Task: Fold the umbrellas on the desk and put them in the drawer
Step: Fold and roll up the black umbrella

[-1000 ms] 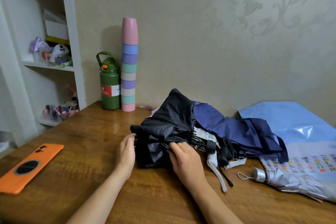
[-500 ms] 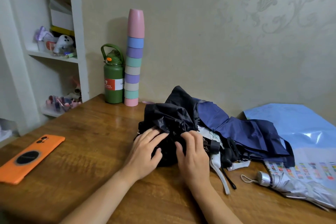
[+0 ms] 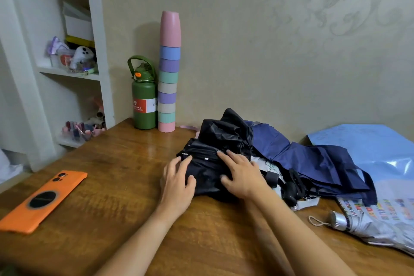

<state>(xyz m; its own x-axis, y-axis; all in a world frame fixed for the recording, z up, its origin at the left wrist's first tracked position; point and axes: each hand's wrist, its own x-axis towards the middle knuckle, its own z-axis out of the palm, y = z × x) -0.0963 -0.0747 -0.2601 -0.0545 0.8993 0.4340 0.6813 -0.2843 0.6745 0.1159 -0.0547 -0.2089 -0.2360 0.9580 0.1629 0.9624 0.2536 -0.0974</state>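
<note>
Your left hand and right hand lie flat, fingers spread, pressing the black umbrella onto the desk; navy umbrella just beside it.

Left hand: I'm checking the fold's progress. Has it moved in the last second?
Yes. The left hand has slid from the black umbrella's left edge onto its top, away from the orange phone.

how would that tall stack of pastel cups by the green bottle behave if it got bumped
The stack of cups would probably tip easily: it is tall and narrow on one small pink base. The cups look like light plastic, so they would likely scatter and roll rather than break. The green bottle close on its left might check a fall that way.
</note>
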